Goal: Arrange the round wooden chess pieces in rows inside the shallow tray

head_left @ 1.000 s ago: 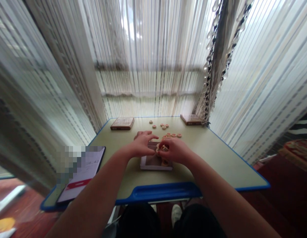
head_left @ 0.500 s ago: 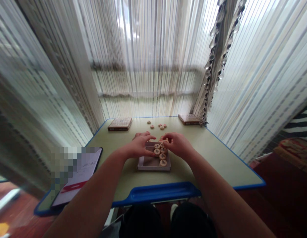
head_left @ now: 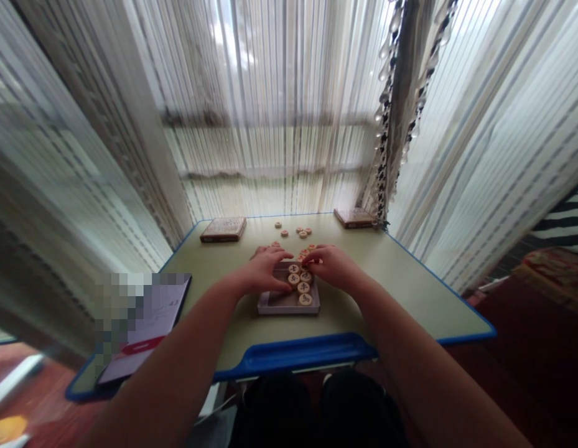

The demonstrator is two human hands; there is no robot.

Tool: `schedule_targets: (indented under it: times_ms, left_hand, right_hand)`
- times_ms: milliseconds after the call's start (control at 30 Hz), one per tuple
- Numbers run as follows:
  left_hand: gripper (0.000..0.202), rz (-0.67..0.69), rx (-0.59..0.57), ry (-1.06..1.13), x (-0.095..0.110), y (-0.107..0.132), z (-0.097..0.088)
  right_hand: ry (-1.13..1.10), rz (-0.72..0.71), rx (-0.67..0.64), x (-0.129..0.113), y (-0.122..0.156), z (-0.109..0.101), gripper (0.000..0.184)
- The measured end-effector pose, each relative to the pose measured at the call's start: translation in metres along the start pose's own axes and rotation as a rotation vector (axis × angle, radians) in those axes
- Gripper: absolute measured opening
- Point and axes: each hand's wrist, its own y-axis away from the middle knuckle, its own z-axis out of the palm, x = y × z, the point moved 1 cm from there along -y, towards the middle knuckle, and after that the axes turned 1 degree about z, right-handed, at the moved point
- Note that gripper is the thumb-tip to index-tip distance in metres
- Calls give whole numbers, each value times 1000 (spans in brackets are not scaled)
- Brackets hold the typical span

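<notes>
A shallow white tray [head_left: 289, 310] lies on the table with several round wooden xiangqi pieces [head_left: 305, 299] in it, dark characters facing up. They sit in its middle and right side. My left hand [head_left: 263, 272] reaches over the tray's left side, fingers spread; its thumb tip is close to a piece [head_left: 293, 279], and whether it touches cannot be told. At the back right corner, my right hand [head_left: 333, 266] has its fingertips pinched on a xiangqi piece [head_left: 305, 266], mostly covered by the fingers. Just behind the tray are more pieces [head_left: 302, 256] with reddish marks, partly hidden by my right hand.
Several loose pieces [head_left: 303, 234] lie farther back. A flat brown box [head_left: 223, 229] stands at the back left, another flat box [head_left: 354, 218] at the back right. A tablet-like device [head_left: 151, 336] lies on the left. The table [head_left: 424, 305] has a blue edge; curtains hang behind.
My right fingertips have come down and slightly inward at the tray's back right corner. My left hand stays nearly where it was. The whole view has shifted slightly.
</notes>
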Motion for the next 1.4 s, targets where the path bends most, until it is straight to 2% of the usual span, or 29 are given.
schedule_targets:
  times_ms: [267,567,733,833,900,967,1067,1400]
  left_hand:
    - [59,88,22,-40,-3,-2,3]
    - [57,81,44,-29,-4,-4,6]
    - [61,52,65,-46,-1,0,0]
    - [44,45,112,-65,-1,2,-6]
    - [31,27,98,-41,-2,1,-7]
    - [28,-5,38,-2,-4,1,-5]
    - [28,-47,-21,4,-5,-1,0]
    - [34,0,-28,-29,5,-3,4]
  right_hand:
    - [-34,18,48,1,1,0,24]
    - [-63,-4,82,1,2,-2,25]
    - [-64,18,76,-1,2,-4,23]
    - [-56,22,72,-2,2,-5,22]
    - [-47,23,73,-3,2,-4,23]
    - [-36,29,70,-3,2,-4,23]
    - [-14,31,61,-3,3,-4,22]
    - [21,19,68,-7,5,-9,22]
